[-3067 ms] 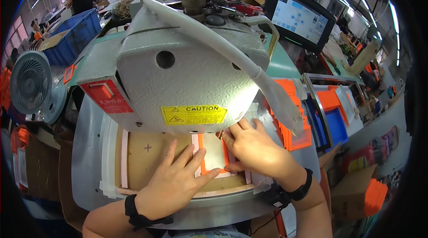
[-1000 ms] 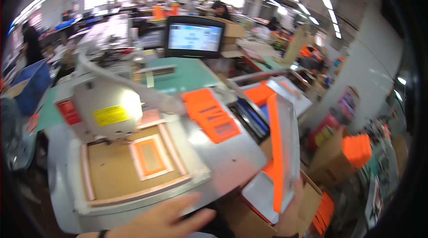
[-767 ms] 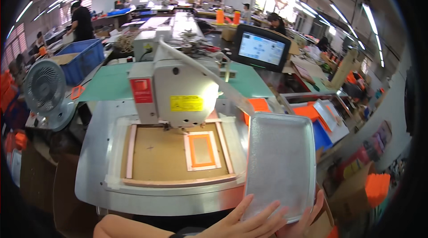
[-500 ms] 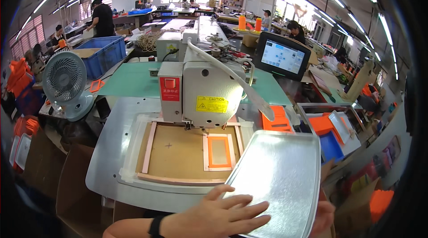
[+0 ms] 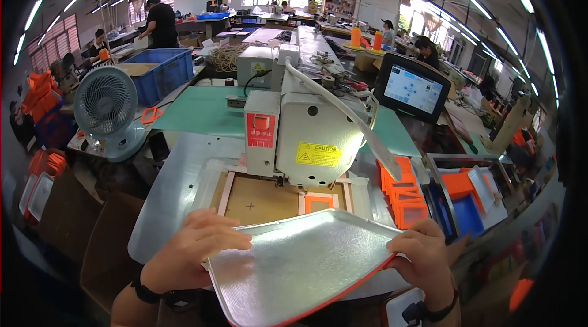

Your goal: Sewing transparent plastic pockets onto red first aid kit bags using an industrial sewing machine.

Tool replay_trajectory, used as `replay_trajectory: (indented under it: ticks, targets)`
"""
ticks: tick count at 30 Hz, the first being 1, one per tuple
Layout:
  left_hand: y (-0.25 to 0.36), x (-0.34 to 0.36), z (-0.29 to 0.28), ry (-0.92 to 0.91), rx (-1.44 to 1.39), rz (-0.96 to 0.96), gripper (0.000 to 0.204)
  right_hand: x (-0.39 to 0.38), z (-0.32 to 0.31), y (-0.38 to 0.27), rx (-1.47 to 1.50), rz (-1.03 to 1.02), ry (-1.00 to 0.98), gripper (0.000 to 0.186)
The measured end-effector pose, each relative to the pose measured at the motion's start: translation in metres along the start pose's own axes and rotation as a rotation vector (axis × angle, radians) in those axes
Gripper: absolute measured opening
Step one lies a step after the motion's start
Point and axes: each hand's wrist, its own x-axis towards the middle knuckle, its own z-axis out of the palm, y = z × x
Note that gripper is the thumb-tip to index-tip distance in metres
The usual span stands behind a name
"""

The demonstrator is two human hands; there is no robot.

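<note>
A shallow silver metal tray point(image 5: 306, 259) with a red lower edge is held up between my hands, tilted, in front of the sewing machine. My left hand point(image 5: 187, 253) grips its left edge, with the fingers over the rim. At the right corner, my right hand point(image 5: 422, 253) pinches the rim between thumb and fingers. Behind the tray lies the machine's brown work board point(image 5: 263, 198), edged with pink strips and partly hidden. An orange rectangular frame piece point(image 5: 319, 203) is set in it, its lower part covered by the tray.
The machine head point(image 5: 318, 125) stands right beyond the work board. Several orange frame pieces point(image 5: 407, 204) overlap at its right, near a drawer with a blue bin point(image 5: 471, 216). A screen point(image 5: 411, 88) stands back right; a fan point(image 5: 107, 106) and blue crate point(image 5: 159, 72) are left.
The tray has moved left, in front of the work board, uncovering orange pieces at the right. My left hand went from spread over the tray to gripping its left edge. The view has shifted.
</note>
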Motion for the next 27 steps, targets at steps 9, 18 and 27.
replay_trajectory:
  ticks: [9, 18, 27]
  targets:
    - [-0.018, 0.005, 0.008, 0.216, 0.19, -0.035, 0.021, 0.041, 0.016, 0.001, -0.13, -0.191, -0.035, 0.026]
    - [-0.058, 0.014, 0.009, 0.2, 0.152, -0.01, 0.02, 0.057, 0.034, 0.002, -0.201, -0.227, -0.023, 0.023]
    - [-0.078, 0.019, 0.006, -0.122, 0.288, -0.128, 0.04, 0.036, 0.077, 0.01, -0.255, -0.316, -0.104, 0.014]
